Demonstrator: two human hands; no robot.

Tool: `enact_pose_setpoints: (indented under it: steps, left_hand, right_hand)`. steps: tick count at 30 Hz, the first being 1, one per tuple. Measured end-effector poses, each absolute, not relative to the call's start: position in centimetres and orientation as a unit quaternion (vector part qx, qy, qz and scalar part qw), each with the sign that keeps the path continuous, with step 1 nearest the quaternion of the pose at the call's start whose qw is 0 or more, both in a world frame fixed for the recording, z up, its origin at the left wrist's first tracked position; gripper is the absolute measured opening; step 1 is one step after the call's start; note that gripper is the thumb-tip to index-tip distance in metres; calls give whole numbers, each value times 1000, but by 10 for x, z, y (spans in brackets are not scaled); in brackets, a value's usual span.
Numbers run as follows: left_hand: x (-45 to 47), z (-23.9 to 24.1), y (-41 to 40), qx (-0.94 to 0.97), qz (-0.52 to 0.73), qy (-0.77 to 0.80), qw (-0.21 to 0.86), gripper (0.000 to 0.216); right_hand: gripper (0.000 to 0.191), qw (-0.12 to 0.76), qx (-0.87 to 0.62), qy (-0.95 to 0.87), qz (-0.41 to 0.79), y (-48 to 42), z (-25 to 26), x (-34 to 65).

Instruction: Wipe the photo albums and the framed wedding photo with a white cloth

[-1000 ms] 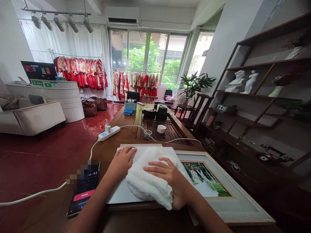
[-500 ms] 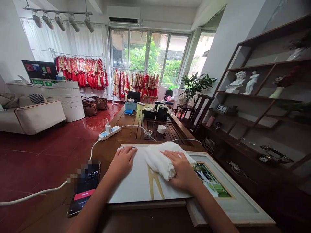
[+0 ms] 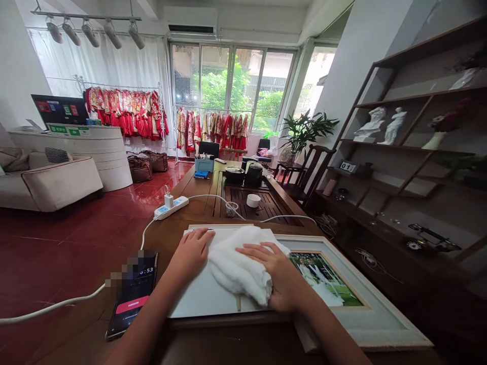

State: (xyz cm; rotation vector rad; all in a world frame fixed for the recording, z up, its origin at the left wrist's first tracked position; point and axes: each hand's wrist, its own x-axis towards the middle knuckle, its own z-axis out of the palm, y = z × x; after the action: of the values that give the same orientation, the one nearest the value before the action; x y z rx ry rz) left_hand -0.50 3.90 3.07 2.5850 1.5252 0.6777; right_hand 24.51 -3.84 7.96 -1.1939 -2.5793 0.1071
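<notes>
A white board [image 3: 198, 299], the back of a picture frame, lies flat on the wooden table [image 3: 190, 339] in front of me. My left hand [image 3: 190, 253] rests palm down on the board's far left part, fingers together and holding nothing. My right hand [image 3: 276, 276] presses a bunched white towel [image 3: 238, 266] onto the middle of the board, fingers spread over the cloth. The towel hides most of a thin gold stand on the board. A larger white-framed photo [image 3: 327, 284] lies just right of the board.
A phone [image 3: 131, 299] with a timer lies left of the board, beside a white cable [image 3: 57, 304]. A power strip [image 3: 171, 208], small cup, white bowl [image 3: 253, 201] and tea tray sit farther back. Shelves [image 3: 399, 152] stand on the right, a sofa [image 3: 49, 182] on the left.
My right hand has wiped the towel across the board: away to the far right, then back toward me and left, covering the gold stand again. My left hand stayed put.
</notes>
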Motion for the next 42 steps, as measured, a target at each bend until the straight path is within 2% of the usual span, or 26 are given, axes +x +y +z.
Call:
enact_pose_setpoints:
  steps: [8,14,20,26,33,37,42]
  left_hand:
    - [-5,33,37,841,220,492,35,42]
    - [-5,31,39,841,220,493,32,41]
    - [-5,30,41,845,204,493,25,42]
    - [-4,31,39,840,216,496,33,42]
    - [-4,33,37,843,218,491,32,42]
    - [-5,31,38,842,222,490,32,42]
    - [-5,29,40,842,225,489,30,41]
  right_hand:
    - [73,170,-543,-820,-62,-22,68,270]
    - [75,169,-449,-877,9,-36,71,245]
    - [73,123,-345,-927,83,-49,81,226]
    - [72,169,-460,-871,24,-37,77,249]
    - [67,169,-567,-803,-70,-24,65,269]
    - [70,165,-523,-835,-48,-29,66,258]
    - [74,134,-395,-908,31,-43,78,237]
